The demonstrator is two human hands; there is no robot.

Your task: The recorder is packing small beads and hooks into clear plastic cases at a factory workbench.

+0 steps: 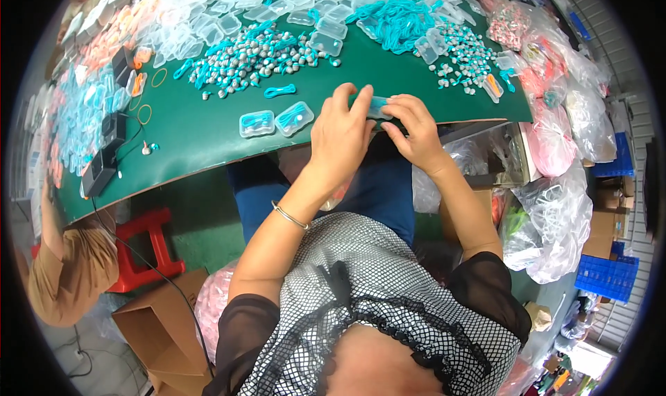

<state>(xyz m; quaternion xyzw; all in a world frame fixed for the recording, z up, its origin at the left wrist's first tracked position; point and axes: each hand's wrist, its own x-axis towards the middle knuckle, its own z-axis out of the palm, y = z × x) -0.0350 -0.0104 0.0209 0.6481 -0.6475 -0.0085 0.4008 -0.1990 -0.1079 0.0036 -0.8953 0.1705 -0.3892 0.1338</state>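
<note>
One clear case (375, 113), pinched between left hand (340, 132) and right hand (417, 133); best press evenly, turquoise contents (378, 104) tucked inside.

- Green-topped worktable (201, 136) spans the far side
- Red plastic stool (153, 254) stands left
- Green floor (194, 219) lies below
- Ribbed grey wall (628, 73) rises right
- Bright light (590, 359), near right

a small clear case (377, 107), partly hidden, shows turquoise inside.
</note>
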